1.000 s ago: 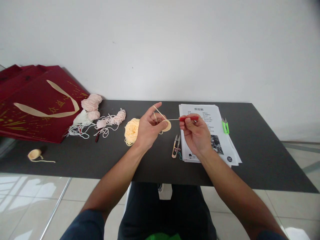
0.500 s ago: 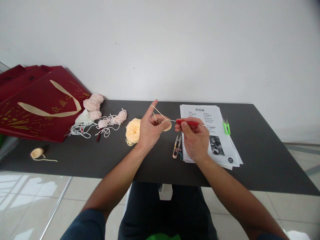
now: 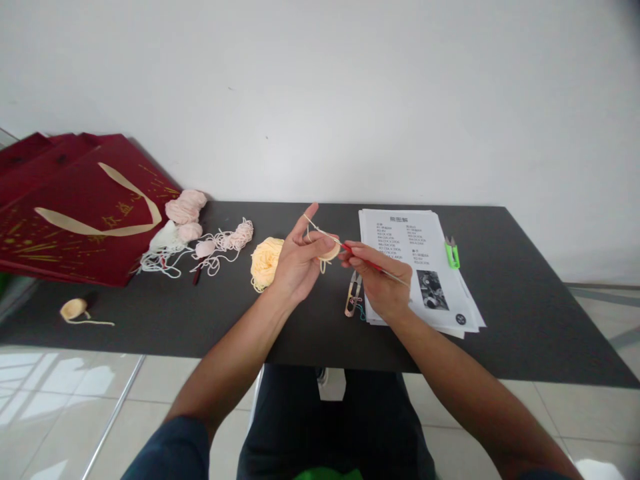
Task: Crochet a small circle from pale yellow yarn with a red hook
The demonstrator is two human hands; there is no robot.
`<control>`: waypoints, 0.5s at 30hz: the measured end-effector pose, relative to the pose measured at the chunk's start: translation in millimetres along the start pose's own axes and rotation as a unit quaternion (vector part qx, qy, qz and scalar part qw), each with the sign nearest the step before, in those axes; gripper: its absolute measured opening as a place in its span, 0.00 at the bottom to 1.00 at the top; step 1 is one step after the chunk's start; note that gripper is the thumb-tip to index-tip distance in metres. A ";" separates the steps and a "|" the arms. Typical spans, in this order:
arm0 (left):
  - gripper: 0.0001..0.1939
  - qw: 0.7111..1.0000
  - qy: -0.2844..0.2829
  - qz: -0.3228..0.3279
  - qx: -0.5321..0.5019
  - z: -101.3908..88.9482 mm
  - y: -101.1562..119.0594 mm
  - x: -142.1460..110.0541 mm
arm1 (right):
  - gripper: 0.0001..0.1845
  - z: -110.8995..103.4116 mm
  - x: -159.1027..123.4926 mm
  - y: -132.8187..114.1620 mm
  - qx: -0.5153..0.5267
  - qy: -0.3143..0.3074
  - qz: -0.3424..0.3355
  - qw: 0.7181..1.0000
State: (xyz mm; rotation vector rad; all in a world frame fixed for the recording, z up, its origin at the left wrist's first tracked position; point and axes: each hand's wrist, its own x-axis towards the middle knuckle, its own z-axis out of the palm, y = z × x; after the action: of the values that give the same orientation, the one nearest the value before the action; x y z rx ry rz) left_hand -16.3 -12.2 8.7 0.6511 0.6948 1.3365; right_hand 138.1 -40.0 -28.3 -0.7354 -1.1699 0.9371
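Note:
Between thumb and fingers, my left hand (image 3: 299, 261) pinches a small pale yellow crochet piece (image 3: 330, 253). Its index finger points up with a strand of yellow yarn (image 3: 320, 230) looped over it, running down to the piece. My right hand (image 3: 383, 280) is closed around a crochet hook (image 3: 376, 268) with a red handle, its tip end up against the edge of the crochet piece. The exact stitch at the tip is too small to make out. Just left of my left hand lies a yellow yarn ball (image 3: 267, 262).
Thread snips (image 3: 353, 293) and printed sheets (image 3: 440, 313) lie by my right hand, with green snips (image 3: 452, 253) on the sheets' edge. Leftward are pink yarn (image 3: 186, 207), white yarn (image 3: 165, 238), a small crocheted cup (image 3: 73, 309) and dark red paper bags (image 3: 90, 200) against the wall.
My right hand has come left and tilted, bringing the hook from level to slanted, closer to the crochet piece. The yarn between the hands is shorter, and my left hand has turned slightly.

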 end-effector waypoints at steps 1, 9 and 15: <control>0.50 1.000 -0.005 0.000 -0.001 0.2 0.3 -0.2 | 0.08 0.9 3.3 -1.1 0.049 0.009 0.041 0.998; 0.51 0.999 -0.023 0.007 0.043 1.9 -4.8 -3.1 | 0.09 -2.7 19.9 -12.4 0.171 0.038 0.140 0.975; 0.50 0.998 -0.019 0.012 0.053 -0.2 -3.4 -1.2 | 0.09 -6.0 21.5 -11.5 0.160 0.048 0.098 0.981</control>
State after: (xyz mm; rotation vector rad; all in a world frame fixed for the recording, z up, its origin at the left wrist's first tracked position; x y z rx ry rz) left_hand -14.5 -13.8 6.0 0.7702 0.7316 1.3130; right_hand 149.0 -25.8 -10.6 -0.6335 -0.8467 1.2081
